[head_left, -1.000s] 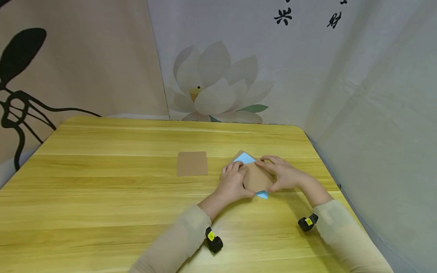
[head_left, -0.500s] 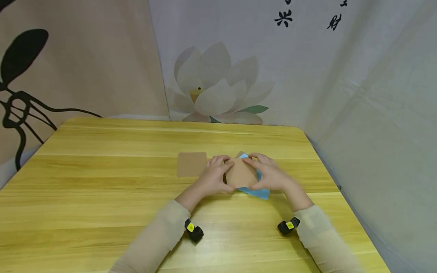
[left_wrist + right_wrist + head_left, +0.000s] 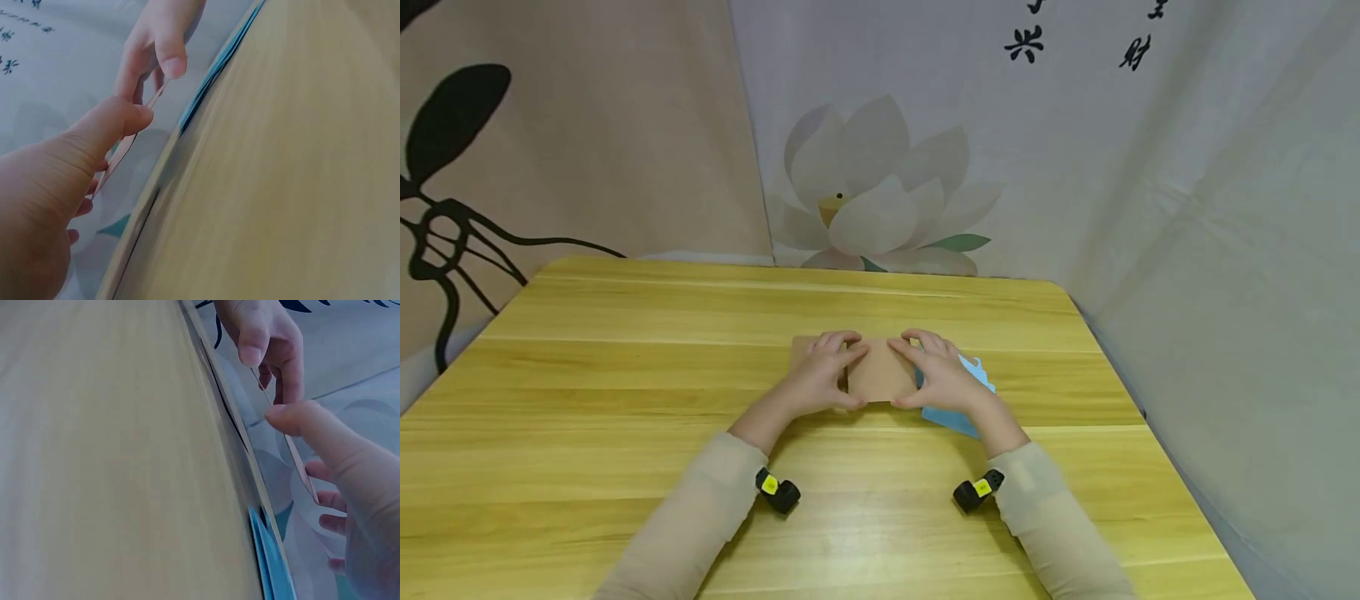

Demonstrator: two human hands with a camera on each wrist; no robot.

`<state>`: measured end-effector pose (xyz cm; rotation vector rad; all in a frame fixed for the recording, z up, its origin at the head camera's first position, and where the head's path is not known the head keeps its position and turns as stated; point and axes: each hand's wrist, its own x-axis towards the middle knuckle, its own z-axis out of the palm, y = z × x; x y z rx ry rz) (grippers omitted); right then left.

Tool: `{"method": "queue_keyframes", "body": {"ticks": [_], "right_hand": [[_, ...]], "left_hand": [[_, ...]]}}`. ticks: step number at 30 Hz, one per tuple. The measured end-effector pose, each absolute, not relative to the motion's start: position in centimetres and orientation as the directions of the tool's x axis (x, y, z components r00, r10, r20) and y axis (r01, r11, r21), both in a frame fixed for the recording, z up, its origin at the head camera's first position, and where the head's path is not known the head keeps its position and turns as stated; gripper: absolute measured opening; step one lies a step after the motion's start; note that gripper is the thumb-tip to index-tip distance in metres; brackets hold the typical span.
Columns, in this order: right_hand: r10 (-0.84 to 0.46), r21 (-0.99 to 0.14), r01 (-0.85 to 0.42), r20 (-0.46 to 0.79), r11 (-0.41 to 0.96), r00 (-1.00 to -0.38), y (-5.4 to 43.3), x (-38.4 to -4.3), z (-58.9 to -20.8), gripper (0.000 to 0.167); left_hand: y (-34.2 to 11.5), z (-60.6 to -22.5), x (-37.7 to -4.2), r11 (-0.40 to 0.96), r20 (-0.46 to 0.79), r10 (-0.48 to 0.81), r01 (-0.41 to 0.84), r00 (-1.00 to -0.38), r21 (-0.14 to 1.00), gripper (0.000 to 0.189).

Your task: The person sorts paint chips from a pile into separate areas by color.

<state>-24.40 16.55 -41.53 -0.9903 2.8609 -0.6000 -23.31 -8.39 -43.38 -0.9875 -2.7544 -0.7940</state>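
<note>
A square brown card (image 3: 880, 372) is held up off the table between both hands. My left hand (image 3: 811, 380) grips its left edge, thumb (image 3: 128, 119) on the near side and fingers on the far side. The opposite edge is gripped the same way by my right hand (image 3: 946, 380). Seen almost edge-on in the right wrist view, the card (image 3: 299, 464) hangs above the tabletop. A second brown card (image 3: 800, 350) lies on the table, partly hidden behind the left hand. Blue folded paper (image 3: 953, 420) with a jagged edge lies under and beside the right hand.
The wooden table (image 3: 625, 400) reaches back to a fabric backdrop (image 3: 880, 167) printed with a lotus. Another pale cloth (image 3: 1240, 250) hangs along the right side. Small black cameras (image 3: 778, 493) sit at both wrists.
Both hands have carried the brown card left from over the blue paper toward the second card. More of the blue paper's jagged right side shows now.
</note>
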Motion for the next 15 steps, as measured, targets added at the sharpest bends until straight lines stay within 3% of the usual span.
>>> {"method": "queue_keyframes", "body": {"ticks": [15], "right_hand": [[-0.612,-0.381,-0.58,0.044,0.72,-0.79,11.0,-26.5,-42.6,0.089]], "left_hand": [[-13.9,-43.3,-24.8,0.64,0.185,0.56,0.564,-0.807,0.522,0.084]]}}
